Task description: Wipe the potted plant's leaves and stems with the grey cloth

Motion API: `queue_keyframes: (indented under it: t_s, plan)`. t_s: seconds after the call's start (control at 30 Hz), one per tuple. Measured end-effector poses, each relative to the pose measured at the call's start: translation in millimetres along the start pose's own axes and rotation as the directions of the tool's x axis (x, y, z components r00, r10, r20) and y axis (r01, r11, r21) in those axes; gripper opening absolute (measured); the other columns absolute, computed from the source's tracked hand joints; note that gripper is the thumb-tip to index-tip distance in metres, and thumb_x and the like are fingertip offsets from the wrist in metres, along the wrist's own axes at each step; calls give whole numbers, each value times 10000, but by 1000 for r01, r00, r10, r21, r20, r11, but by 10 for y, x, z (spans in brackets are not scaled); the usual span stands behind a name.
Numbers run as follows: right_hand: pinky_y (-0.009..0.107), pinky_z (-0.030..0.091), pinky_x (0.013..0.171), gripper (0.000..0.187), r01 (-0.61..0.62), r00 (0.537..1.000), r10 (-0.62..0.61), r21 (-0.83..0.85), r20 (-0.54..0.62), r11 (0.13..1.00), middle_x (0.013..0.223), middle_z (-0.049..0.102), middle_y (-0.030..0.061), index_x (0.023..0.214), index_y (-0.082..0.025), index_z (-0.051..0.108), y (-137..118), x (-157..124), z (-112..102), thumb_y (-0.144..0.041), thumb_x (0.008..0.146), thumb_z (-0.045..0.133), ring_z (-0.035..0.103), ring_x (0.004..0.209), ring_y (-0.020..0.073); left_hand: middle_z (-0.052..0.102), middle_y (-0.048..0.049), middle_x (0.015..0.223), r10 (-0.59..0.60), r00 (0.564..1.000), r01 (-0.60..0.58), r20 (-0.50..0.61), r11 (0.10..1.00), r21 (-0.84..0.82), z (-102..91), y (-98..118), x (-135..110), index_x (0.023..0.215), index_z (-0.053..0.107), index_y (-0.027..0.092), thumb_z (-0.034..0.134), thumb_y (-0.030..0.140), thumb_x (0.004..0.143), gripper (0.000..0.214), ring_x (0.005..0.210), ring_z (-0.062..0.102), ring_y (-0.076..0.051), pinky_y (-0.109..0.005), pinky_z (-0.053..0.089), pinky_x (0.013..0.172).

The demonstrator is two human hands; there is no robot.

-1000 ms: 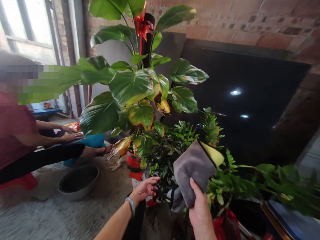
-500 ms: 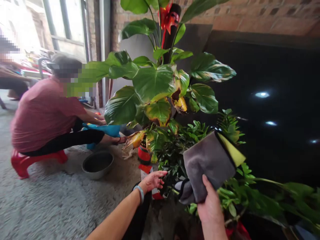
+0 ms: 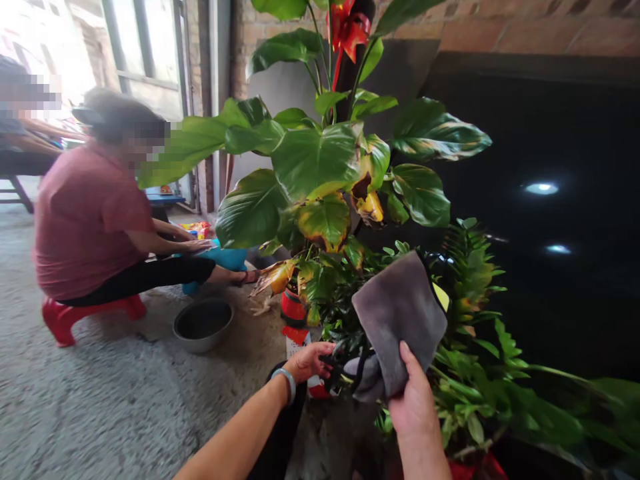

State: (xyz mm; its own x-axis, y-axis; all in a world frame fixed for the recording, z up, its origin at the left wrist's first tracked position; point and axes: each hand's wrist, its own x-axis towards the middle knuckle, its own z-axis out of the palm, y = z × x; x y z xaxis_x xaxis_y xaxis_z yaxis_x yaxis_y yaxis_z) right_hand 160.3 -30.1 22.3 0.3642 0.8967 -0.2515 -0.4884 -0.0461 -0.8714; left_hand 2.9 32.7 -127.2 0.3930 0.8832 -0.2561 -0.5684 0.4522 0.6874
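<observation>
My right hand point(image 3: 413, 393) grips a folded grey cloth point(image 3: 400, 320) with black edging and a yellow-green underside, thumb on top. To its left, my left hand point(image 3: 309, 361), with a pale bangle on the wrist, has its fingers curled together at a thin dark piece. I cannot tell whether that piece is a leaf or the cloth's edge. The cloth's lower fold hangs close to those fingers. Behind both hands grows a dark-leaved bushy plant point(image 3: 345, 313). Above it spreads a tall plant with large green leaves point(image 3: 317, 160), some of them yellowed and brown.
A person in a red shirt point(image 3: 95, 220) sits on a red stool point(image 3: 95, 317) at left, hands by a blue container point(image 3: 227, 257). A grey basin point(image 3: 203, 327) stands on the concrete floor. Feathery green stems point(image 3: 475, 267) rise at right before a dark glossy panel point(image 3: 560, 153).
My left hand's fingers have gone from spread to curled at the dark piece. The cloth has moved left and tilted, showing less of its yellow-green side. The view has shifted slightly.
</observation>
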Motion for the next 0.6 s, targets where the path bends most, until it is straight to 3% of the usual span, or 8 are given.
queue_keyframes:
  t_s: [0.1, 0.17, 0.23, 0.3, 0.37, 0.47, 0.53, 0.6]
  plan:
    - [442, 569, 715, 350, -187, 982, 188, -38, 4, 982, 678, 719, 56, 727, -218, 640, 309, 36, -150, -435, 481, 763, 695, 824, 312, 634, 2, 638, -34, 999, 34, 2, 999, 0, 20, 18, 3, 790, 681, 150, 716, 209, 550, 249, 526, 525, -118, -249, 393, 568]
    - [465, 570, 685, 379, -322, 946, 323, -60, 14, 945, 711, 727, 93, 724, -201, 651, 517, -95, -240, -454, 465, 765, 694, 828, 343, 616, 16, 581, -24, 1000, 24, -12, 1000, -20, 31, 9, 23, 698, 657, 153, 703, 165, 528, 177, 538, 533, -122, -254, 403, 608]
    - [449, 567, 707, 453, -376, 926, 377, -60, 6, 925, 789, 740, 102, 791, -182, 670, 576, -244, -264, -447, 442, 784, 688, 872, 340, 604, 14, 545, -14, 1000, 14, -17, 999, -36, 37, -7, 43, 622, 623, 155, 682, 142, 532, 108, 590, 564, -145, -260, 406, 654]
    - [422, 560, 736, 521, -306, 952, 304, -60, -38, 950, 821, 745, 83, 857, -173, 671, 452, -307, -225, -419, 419, 809, 684, 883, 319, 610, 3, 555, -26, 1000, 25, -5, 999, -33, 37, -16, 47, 619, 618, 151, 665, 166, 572, 67, 614, 573, -159, -268, 400, 658]
    - [389, 550, 744, 559, -154, 984, 147, -67, -97, 986, 822, 743, 52, 883, -177, 664, 221, -241, -168, -404, 396, 818, 681, 863, 289, 647, -12, 639, -53, 999, 53, 11, 998, -19, 34, -7, 31, 692, 644, 143, 664, 211, 610, 109, 603, 566, -153, -270, 394, 624]
    - [344, 532, 755, 562, 79, 984, -95, -112, -148, 991, 803, 731, 18, 865, -186, 657, -41, -10, -158, -388, 365, 813, 663, 873, 257, 691, -30, 827, -54, 998, 54, 21, 999, -2, 31, 33, -10, 805, 669, 148, 709, 250, 589, 242, 590, 555, -121, -247, 390, 576]
    - [345, 528, 755, 547, 95, 978, -126, -177, -167, 980, 763, 723, 15, 830, -189, 653, -36, 100, -219, -392, 348, 811, 657, 869, 259, 697, -36, 884, -49, 998, 49, 32, 999, 12, 33, 65, -32, 838, 682, 149, 734, 262, 560, 305, 595, 556, -112, -236, 392, 562]
    - [378, 538, 705, 519, 21, 984, -63, -244, -169, 970, 696, 713, 36, 771, -174, 652, 110, 104, -299, -385, 325, 812, 663, 790, 283, 701, -35, 861, -62, 997, 61, 35, 998, 20, 43, 89, -43, 838, 690, 144, 742, 270, 548, 321, 592, 558, -113, -233, 396, 555]
